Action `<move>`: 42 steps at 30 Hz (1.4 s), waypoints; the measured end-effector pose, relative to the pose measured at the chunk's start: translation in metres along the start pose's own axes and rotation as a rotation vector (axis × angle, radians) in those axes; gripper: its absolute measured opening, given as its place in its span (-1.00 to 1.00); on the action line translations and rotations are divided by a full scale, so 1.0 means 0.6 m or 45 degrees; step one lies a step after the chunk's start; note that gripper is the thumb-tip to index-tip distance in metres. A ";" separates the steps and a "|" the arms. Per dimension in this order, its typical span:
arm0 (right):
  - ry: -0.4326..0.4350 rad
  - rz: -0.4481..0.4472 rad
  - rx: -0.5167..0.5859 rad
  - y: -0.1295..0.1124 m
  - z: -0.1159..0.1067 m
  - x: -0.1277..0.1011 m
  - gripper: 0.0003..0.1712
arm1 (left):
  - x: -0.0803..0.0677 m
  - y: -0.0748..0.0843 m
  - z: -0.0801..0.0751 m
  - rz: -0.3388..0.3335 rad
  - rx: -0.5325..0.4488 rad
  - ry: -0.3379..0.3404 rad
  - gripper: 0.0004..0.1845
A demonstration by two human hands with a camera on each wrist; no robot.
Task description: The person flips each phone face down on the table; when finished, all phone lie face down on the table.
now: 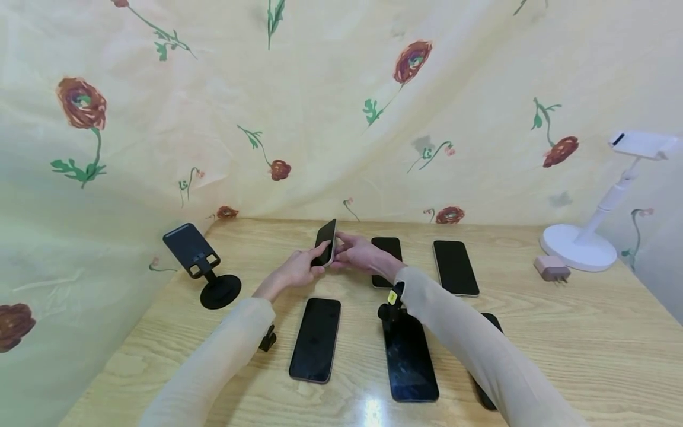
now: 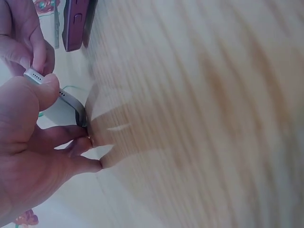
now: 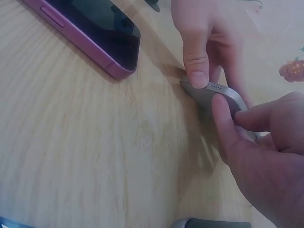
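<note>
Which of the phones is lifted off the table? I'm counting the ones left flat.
The phone tilted up on its edge at the back, gripped by left hand and right hand; the others lie flat, screens up.

— What colours are the phones?
— Black screens; the raised phone [image 1: 326,242] has a silver-grey edge, and one lying phone [image 3: 90,35] a purple frame.
— And the rest?
— Pale wood-grain worktop [image 1: 560,332], cream cloth [image 1: 320,107] with red roses and green stems, black stand [image 1: 200,267], white lamp [image 1: 603,219], pink charger [image 1: 551,268], beige sleeves [image 1: 480,350]
</note>
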State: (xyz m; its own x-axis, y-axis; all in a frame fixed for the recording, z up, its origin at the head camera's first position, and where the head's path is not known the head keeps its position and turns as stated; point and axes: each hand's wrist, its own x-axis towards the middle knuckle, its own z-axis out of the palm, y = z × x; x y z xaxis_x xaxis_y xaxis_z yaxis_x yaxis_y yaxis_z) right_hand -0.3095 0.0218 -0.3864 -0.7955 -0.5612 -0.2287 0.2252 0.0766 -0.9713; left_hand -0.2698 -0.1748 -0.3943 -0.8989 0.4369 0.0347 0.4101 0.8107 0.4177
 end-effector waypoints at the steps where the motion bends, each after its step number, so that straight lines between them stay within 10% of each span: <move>1: -0.001 -0.006 0.003 0.001 0.001 0.000 -0.09 | -0.001 -0.001 -0.001 0.013 -0.005 0.005 -0.26; 19: -0.009 -0.066 0.057 0.005 0.016 -0.001 -0.09 | -0.009 -0.004 -0.012 -0.007 -0.209 0.063 -0.14; 42: -0.022 -0.245 -0.020 0.017 0.038 0.008 -0.13 | -0.022 -0.008 -0.016 -0.037 -0.928 0.028 -0.20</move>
State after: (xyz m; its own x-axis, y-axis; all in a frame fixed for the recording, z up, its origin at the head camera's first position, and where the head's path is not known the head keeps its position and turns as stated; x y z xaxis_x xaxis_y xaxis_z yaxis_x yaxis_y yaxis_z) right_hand -0.2980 0.0011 -0.3960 -0.8133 -0.5805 -0.0380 0.0612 -0.0203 -0.9979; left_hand -0.2611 -0.1882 -0.3877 -0.9139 0.4050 0.0294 0.1860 0.3533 0.9168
